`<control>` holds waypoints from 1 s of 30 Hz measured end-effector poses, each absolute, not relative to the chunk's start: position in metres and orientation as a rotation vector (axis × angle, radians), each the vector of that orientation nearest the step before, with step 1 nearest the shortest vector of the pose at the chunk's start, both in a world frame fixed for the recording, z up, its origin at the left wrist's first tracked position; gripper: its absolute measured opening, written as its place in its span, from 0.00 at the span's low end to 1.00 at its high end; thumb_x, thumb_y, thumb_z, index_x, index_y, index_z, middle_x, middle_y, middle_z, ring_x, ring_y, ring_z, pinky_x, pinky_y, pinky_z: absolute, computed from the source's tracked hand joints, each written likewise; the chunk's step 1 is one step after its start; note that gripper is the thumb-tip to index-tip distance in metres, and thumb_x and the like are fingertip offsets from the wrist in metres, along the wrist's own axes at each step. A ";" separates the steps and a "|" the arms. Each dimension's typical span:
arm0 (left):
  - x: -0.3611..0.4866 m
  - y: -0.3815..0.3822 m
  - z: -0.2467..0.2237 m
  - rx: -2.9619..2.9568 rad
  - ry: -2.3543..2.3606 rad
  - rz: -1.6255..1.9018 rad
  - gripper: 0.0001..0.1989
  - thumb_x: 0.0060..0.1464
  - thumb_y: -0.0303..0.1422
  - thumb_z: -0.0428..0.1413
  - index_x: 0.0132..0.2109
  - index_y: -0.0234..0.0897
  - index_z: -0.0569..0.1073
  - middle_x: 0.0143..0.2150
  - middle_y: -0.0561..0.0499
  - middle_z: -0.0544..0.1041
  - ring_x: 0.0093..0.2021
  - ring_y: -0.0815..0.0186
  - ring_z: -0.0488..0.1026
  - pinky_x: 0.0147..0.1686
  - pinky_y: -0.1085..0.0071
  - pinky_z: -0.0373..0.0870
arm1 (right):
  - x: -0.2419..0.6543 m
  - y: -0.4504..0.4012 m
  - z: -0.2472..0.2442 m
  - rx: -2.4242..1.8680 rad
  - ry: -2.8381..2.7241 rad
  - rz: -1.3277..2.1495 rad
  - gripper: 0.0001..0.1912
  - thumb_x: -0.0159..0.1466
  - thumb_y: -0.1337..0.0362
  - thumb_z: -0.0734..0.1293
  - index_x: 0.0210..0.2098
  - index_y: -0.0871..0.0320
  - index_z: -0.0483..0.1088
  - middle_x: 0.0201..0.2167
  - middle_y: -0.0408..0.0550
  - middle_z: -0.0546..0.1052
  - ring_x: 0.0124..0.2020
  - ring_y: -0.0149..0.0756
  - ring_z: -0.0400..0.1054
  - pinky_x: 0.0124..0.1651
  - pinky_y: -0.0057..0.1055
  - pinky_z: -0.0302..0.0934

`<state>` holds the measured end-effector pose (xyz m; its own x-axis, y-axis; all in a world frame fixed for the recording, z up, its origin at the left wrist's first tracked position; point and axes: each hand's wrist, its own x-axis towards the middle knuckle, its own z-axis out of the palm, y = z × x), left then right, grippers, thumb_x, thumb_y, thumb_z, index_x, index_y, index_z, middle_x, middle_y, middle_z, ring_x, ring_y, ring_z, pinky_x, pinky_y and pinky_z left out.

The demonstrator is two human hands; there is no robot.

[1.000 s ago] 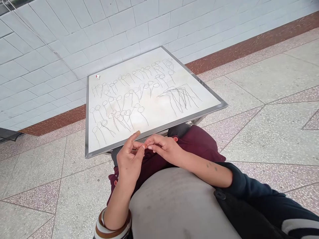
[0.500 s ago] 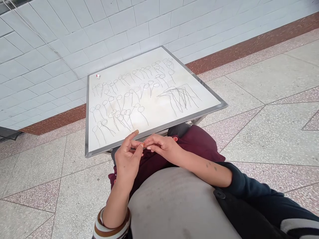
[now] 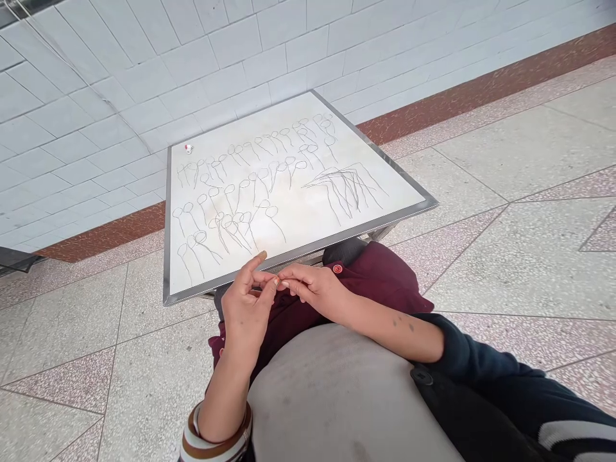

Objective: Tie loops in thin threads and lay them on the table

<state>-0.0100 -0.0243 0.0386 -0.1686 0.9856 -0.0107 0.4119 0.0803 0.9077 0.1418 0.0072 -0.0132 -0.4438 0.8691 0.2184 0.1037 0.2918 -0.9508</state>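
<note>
My left hand (image 3: 246, 311) and my right hand (image 3: 321, 285) meet in front of the table's near edge, above my lap. Thumb and forefinger of each are pinched together, and the two pinches touch. A tiny reddish speck shows between the fingertips, too small to name. On the white table (image 3: 303, 221) lie rows of thin dark strands (image 3: 272, 212), each with a round loop at one end and a loose tail. To the right is a crossed bundle of unlooped strands (image 3: 353, 189).
A small white and red object (image 3: 188, 149) sits at the table's far left corner. The table's metal rim (image 3: 409, 210) stands close before my knees. Behind it rises a white tiled wall (image 3: 231, 58), with a speckled stone floor (image 3: 481, 256) around.
My right fingertips have closed in slightly on the left ones, and its thumb now meets its forefinger. The strands on the table have not moved.
</note>
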 end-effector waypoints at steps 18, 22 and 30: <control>-0.009 -0.020 0.041 1.379 1.696 1.012 0.19 0.53 0.33 0.58 0.53 0.43 0.73 0.31 0.55 0.77 0.31 0.68 0.73 0.34 0.72 0.72 | 0.143 0.011 -0.020 -0.814 -1.862 1.021 0.11 0.68 0.69 0.57 0.40 0.56 0.71 0.33 0.45 0.77 0.34 0.32 0.69 0.40 0.29 0.64; -0.008 -0.018 0.045 1.339 1.685 1.011 0.20 0.52 0.33 0.58 0.53 0.41 0.73 0.31 0.54 0.76 0.31 0.68 0.72 0.30 0.73 0.72 | 0.142 0.010 -0.019 -0.833 -1.841 1.108 0.11 0.68 0.69 0.57 0.41 0.57 0.71 0.33 0.44 0.76 0.29 0.28 0.67 0.34 0.26 0.64; -0.009 -0.019 0.044 1.334 1.662 1.041 0.21 0.52 0.34 0.59 0.54 0.42 0.73 0.31 0.55 0.77 0.29 0.69 0.71 0.33 0.71 0.73 | 0.139 0.007 -0.016 -0.888 -1.809 1.151 0.09 0.67 0.69 0.58 0.37 0.57 0.69 0.31 0.42 0.75 0.28 0.27 0.66 0.33 0.24 0.61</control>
<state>-0.0088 -0.0186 0.0437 -0.1750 0.9825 -0.0639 0.3716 0.1260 0.9198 0.1387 0.0071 -0.0165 -0.4354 0.8644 0.2515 0.1387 0.3405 -0.9300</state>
